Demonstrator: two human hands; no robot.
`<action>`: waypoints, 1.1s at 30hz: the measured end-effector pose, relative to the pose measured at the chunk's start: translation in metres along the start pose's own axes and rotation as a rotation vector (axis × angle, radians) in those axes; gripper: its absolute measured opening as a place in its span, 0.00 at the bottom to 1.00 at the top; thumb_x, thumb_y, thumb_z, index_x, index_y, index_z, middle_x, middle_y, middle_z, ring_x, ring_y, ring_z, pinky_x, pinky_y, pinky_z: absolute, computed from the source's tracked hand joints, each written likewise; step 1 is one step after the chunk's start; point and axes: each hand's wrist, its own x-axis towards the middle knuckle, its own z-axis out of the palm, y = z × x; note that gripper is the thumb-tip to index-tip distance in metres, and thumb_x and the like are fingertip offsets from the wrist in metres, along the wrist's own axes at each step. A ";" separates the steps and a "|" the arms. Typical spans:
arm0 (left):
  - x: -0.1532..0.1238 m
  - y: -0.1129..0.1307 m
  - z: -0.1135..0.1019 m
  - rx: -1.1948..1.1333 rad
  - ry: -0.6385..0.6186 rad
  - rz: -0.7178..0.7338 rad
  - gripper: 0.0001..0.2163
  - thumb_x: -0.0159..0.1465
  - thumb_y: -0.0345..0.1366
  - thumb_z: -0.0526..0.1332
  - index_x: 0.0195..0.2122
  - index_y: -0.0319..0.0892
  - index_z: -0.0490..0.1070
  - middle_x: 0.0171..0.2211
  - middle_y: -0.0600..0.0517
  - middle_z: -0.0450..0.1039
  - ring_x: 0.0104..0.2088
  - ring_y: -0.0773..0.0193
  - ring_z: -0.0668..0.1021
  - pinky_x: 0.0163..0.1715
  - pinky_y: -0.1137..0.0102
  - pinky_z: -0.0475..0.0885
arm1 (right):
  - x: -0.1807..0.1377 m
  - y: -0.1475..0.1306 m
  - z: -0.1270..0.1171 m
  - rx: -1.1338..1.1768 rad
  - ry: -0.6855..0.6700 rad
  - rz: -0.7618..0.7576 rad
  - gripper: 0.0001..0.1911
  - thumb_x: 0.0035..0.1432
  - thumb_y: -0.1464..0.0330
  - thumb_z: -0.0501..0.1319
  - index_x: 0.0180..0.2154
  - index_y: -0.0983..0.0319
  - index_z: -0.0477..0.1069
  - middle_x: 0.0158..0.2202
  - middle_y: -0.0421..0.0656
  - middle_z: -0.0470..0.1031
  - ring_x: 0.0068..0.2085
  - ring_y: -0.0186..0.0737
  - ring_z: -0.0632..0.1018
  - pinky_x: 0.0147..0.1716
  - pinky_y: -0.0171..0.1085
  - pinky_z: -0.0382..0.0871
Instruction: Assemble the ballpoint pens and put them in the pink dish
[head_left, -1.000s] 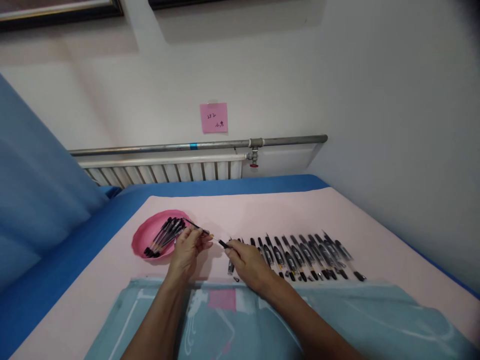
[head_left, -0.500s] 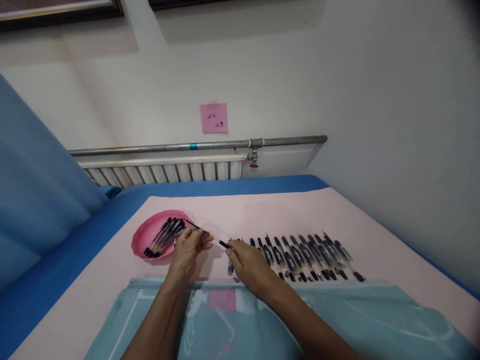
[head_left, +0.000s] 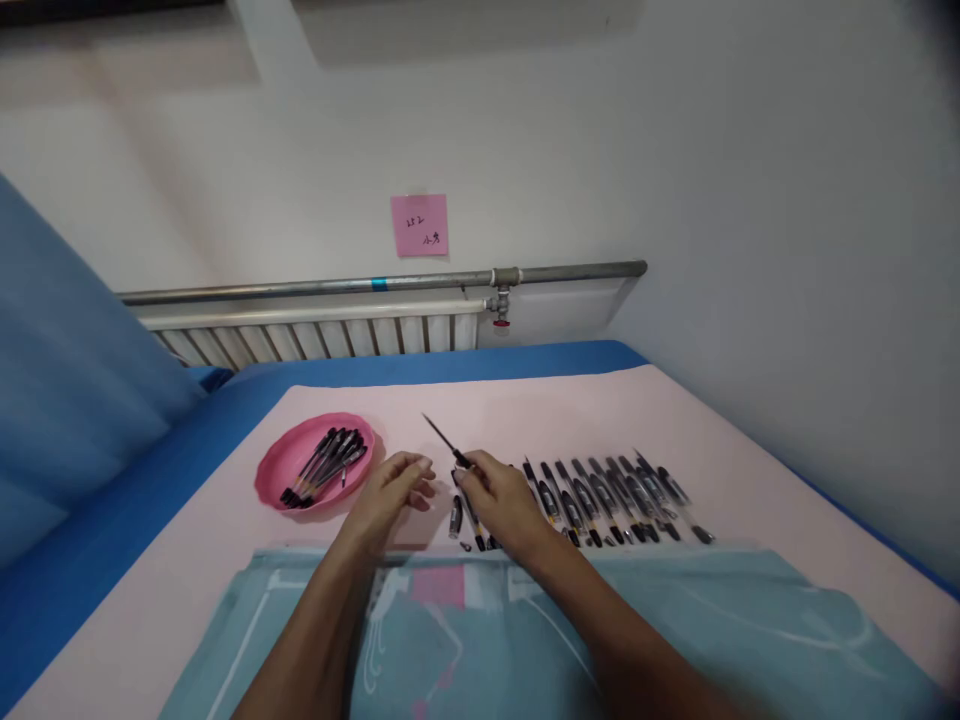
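Note:
My right hand point(head_left: 504, 505) pinches a thin dark pen refill point(head_left: 442, 434) near its black lower end. The refill slants up and to the left above the sheet. To its left, my left hand point(head_left: 394, 492) has its fingers apart and bent, with nothing seen in them. Under and beside the right hand lie a black pen cap point(head_left: 456, 517) and a pen barrel with a yellowish band, partly hidden. Several pen parts point(head_left: 600, 492), caps, barrels and refills, are spread in rows to the right. Several black pens point(head_left: 326, 466) lie in a pink oval dish point(head_left: 271, 455).
A pale pink sheet point(head_left: 480, 400) covers the blue tabletop point(head_left: 450, 363). Teal cloth point(head_left: 675, 620) lies along the near edge. Behind the table are a radiator point(head_left: 337, 338), a pipe point(head_left: 435, 282) and a wall with a pink note point(head_left: 419, 226). A blue curtain point(head_left: 67, 380) hangs at left.
The hands were together on a pen piece; now they are apart. The left hand has let go, and the right hand holds the refill pointing up-left. The view has tilted down slightly.

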 end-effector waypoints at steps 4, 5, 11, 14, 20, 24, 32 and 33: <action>0.006 -0.021 0.005 0.360 -0.044 -0.006 0.07 0.50 0.38 0.60 0.23 0.40 0.65 0.18 0.57 0.66 0.19 0.70 0.66 0.20 0.75 0.60 | 0.004 0.004 -0.006 0.114 0.109 0.022 0.10 0.55 0.65 0.53 0.36 0.62 0.69 0.27 0.39 0.71 0.29 0.33 0.70 0.29 0.30 0.60; 0.007 -0.027 0.007 0.471 -0.046 0.024 0.06 0.50 0.38 0.60 0.23 0.41 0.66 0.18 0.57 0.66 0.19 0.70 0.66 0.20 0.75 0.59 | 0.004 0.005 -0.006 0.132 0.117 0.026 0.10 0.55 0.64 0.53 0.36 0.62 0.69 0.28 0.39 0.71 0.29 0.34 0.71 0.29 0.30 0.60; 0.008 -0.034 0.016 0.903 -0.022 0.077 0.03 0.49 0.32 0.57 0.27 0.42 0.67 0.23 0.54 0.69 0.24 0.66 0.69 0.25 0.73 0.57 | 0.004 0.001 -0.010 0.129 0.111 0.040 0.09 0.54 0.65 0.54 0.34 0.61 0.69 0.27 0.38 0.71 0.28 0.33 0.70 0.29 0.30 0.61; 0.005 -0.027 0.013 1.006 0.042 0.092 0.03 0.50 0.31 0.56 0.25 0.42 0.68 0.25 0.51 0.68 0.25 0.65 0.68 0.26 0.72 0.57 | 0.003 0.000 -0.010 0.118 0.106 0.044 0.09 0.54 0.65 0.54 0.34 0.61 0.70 0.27 0.38 0.71 0.28 0.32 0.70 0.29 0.30 0.60; -0.006 -0.017 0.021 1.036 -0.322 0.172 0.06 0.50 0.29 0.56 0.26 0.43 0.71 0.27 0.52 0.67 0.26 0.67 0.69 0.27 0.73 0.59 | 0.003 0.000 -0.010 0.119 0.102 0.040 0.10 0.54 0.66 0.53 0.34 0.62 0.70 0.26 0.38 0.71 0.28 0.32 0.70 0.29 0.30 0.60; -0.007 -0.018 0.025 1.063 -0.426 0.191 0.09 0.50 0.28 0.55 0.28 0.43 0.73 0.26 0.51 0.69 0.26 0.65 0.70 0.28 0.72 0.61 | 0.003 -0.002 -0.010 0.124 0.102 0.054 0.10 0.54 0.66 0.53 0.34 0.62 0.70 0.26 0.38 0.71 0.27 0.32 0.69 0.29 0.30 0.60; -0.006 -0.020 0.022 0.992 -0.393 0.228 0.05 0.49 0.29 0.57 0.25 0.43 0.72 0.25 0.52 0.70 0.25 0.65 0.70 0.27 0.73 0.60 | 0.003 -0.002 -0.012 0.085 0.090 0.034 0.09 0.54 0.66 0.53 0.34 0.61 0.69 0.27 0.39 0.71 0.29 0.33 0.70 0.29 0.30 0.59; -0.007 -0.017 0.019 0.923 -0.345 0.232 0.04 0.50 0.30 0.57 0.25 0.42 0.71 0.24 0.52 0.70 0.25 0.66 0.70 0.26 0.73 0.60 | 0.003 -0.002 -0.012 0.071 0.085 0.026 0.09 0.55 0.66 0.53 0.34 0.61 0.69 0.27 0.39 0.71 0.29 0.33 0.70 0.29 0.30 0.59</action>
